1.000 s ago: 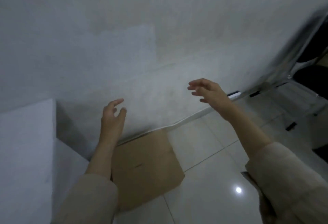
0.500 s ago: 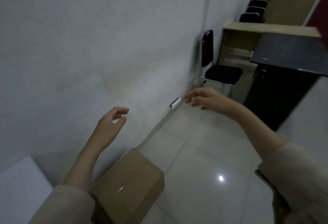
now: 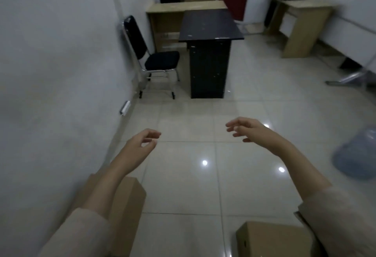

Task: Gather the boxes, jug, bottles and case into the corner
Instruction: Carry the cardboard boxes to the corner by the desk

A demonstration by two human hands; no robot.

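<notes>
My left hand [image 3: 140,144] and my right hand [image 3: 248,129] are both raised over the tiled floor, fingers apart and holding nothing. A brown cardboard box [image 3: 130,205] stands against the left wall under my left forearm, which hides part of it. A second cardboard box [image 3: 272,238] sits at the bottom right, below my right sleeve. At the right edge a large blue translucent water jug [image 3: 358,152] lies blurred on the floor, well to the right of my right hand.
Ahead stand a black chair [image 3: 160,61] against the left wall, a black desk [image 3: 209,49], a wooden desk [image 3: 183,6] behind it and another wooden table [image 3: 301,24] at the right. A small white fitting [image 3: 124,108] sits low on the wall.
The view has swung right from the wall to the room. The first box dropped to the lower left; a second box and the jug came into view. Both hands stayed empty.
</notes>
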